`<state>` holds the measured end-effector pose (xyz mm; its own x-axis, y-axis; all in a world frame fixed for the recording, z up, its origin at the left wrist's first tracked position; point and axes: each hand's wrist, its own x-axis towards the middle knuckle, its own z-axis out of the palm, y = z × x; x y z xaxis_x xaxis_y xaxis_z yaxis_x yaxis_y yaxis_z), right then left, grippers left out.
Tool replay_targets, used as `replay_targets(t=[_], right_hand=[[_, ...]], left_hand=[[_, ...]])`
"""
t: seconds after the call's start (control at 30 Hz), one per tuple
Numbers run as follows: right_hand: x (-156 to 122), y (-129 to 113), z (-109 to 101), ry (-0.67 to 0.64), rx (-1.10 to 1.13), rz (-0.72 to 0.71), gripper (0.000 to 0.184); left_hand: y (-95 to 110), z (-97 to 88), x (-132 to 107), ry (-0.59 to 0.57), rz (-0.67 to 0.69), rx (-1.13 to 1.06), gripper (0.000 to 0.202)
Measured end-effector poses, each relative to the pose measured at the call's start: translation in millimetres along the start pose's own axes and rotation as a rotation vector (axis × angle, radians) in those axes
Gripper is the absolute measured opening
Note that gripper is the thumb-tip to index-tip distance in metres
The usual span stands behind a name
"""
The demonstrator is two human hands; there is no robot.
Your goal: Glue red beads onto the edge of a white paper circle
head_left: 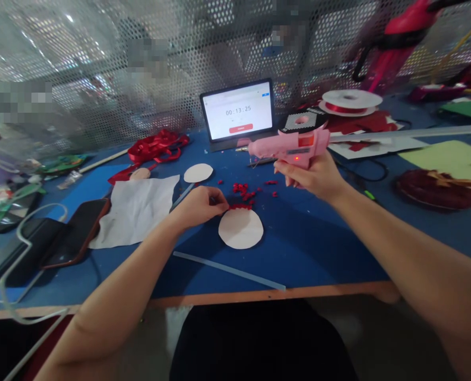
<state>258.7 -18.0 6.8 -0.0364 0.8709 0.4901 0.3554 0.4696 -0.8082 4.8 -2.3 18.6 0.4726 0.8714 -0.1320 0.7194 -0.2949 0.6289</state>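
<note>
My left hand (200,205) is closed in a pinch on a small red ribbon piece at the upper edge of a white paper disc (241,229), where a row of red pieces (240,207) sits. My right hand (313,173) grips a pink glue gun (288,146) held above the table, its nozzle pointing left. Loose red ribbon pieces (245,190) lie scattered just behind the disc. A clear glue stick (229,270) lies near the table's front edge.
A tablet (238,110) showing a timer stands at the back. A second white disc (197,172), a white sheet (136,210), a red ribbon pile (156,147), two phones (76,231), a ribbon spool (351,101) and a dark red wreath (437,189) surround the work area on the blue table (318,248).
</note>
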Motion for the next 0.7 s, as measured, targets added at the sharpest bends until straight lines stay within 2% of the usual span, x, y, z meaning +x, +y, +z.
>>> replay_targets(t=[0.4,0.7], right_hand=[[0.1,-4.5,-0.8,-0.004,-0.013,-0.011,0.026],[0.6,-4.0,-0.8,-0.005,-0.009,-0.009,0.024]], left_hand=[[-4.9,5.0,1.1,0.054,0.058,-0.062,0.007],[-3.1,7.4,1.1,0.079,0.068,0.074,0.01]])
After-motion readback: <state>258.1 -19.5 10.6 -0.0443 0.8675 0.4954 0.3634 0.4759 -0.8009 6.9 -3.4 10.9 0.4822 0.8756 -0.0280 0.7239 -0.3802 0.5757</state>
